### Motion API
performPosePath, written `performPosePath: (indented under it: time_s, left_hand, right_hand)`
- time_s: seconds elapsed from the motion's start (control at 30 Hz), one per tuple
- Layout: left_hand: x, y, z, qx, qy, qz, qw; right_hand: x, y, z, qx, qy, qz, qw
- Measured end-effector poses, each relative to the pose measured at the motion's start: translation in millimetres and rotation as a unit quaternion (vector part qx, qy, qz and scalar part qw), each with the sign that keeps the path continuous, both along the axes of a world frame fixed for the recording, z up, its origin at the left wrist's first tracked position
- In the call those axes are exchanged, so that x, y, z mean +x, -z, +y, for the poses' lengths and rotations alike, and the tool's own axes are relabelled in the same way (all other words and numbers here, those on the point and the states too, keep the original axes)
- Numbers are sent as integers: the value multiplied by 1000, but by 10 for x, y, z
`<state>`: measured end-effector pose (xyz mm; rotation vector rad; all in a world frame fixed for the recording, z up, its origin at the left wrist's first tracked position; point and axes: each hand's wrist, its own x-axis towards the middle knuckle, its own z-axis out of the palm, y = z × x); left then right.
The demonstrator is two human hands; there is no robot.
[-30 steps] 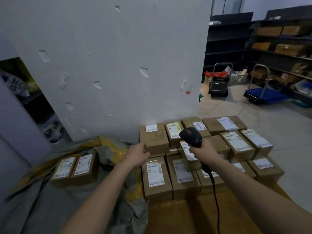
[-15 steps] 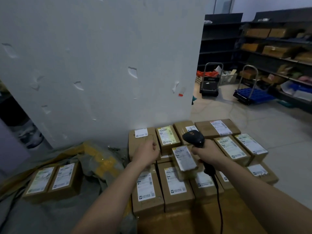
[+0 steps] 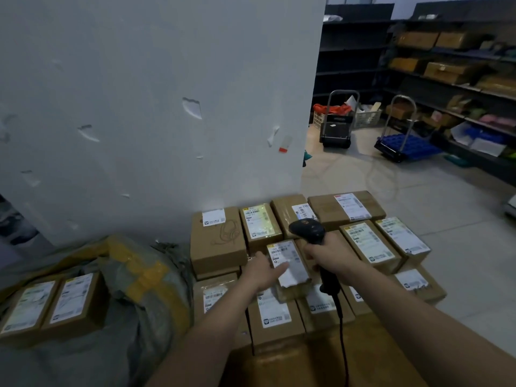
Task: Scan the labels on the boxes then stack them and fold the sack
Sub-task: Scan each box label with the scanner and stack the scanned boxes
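Note:
Several brown cardboard boxes (image 3: pixel 365 247) with white labels lie packed in rows against a white wall. A small labelled box (image 3: pixel 293 270) rests tilted on top of them. My left hand (image 3: pixel 264 270) grips its left edge, fingers lying across the label. My right hand (image 3: pixel 333 258) holds a black corded scanner (image 3: pixel 307 229) just right of that box, its head over the back row. To the left a grey-green sack (image 3: pixel 139 277) with yellow tape lies crumpled on the floor. Two labelled boxes (image 3: pixel 47 303) sit side by side on it.
The white wall (image 3: pixel 167 107) stands right behind the boxes. A large brown carton top (image 3: pixel 301 367) lies below my arms. Beyond, on the tiled floor, are a black trolley (image 3: pixel 336 132), a blue platform cart (image 3: pixel 405 145) and dark shelves (image 3: pixel 460 65) with parcels.
My left hand left the back-left box and moved right onto the small tilted box. The view shifted left and down a little. The right hand keeps the scanner in place.

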<state>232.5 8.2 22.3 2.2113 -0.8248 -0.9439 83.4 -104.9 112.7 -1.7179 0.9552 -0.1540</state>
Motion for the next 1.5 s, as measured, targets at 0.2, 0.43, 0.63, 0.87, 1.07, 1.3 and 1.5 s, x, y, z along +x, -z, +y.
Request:
performPosePath:
  time_s: [0.2,0.43,0.63,0.87,1.07,1.3,1.5]
  left_hand:
    - [-178,458,-230,-17,-32,18,999]
    - [-558,332,-63,-31,-92,58,994]
    - [-664,354,-30,-62,-102,51,992]
    - [-688,314,-10,-62,-89,44,993]
    - [-707,313,-8,-60,-105,55,991]
    - [-683,338,-29,-60,-119,64,989]
    - [-725,355,-54,-58,-117,47,990]
  right_hand:
    - [21,83,-29,13,-29,28,999]
    - [62,14,-73,121,-56,90,987]
    - [68,-90,-10,104,-55,114,987]
    - [46,-108,49,95,-66,125,985]
    - [10,-80,32,120,-58,129,983]
    - [-52,-50,-27,129,-50,108,985]
    - [8,136,-44,-93,-54,138,984]
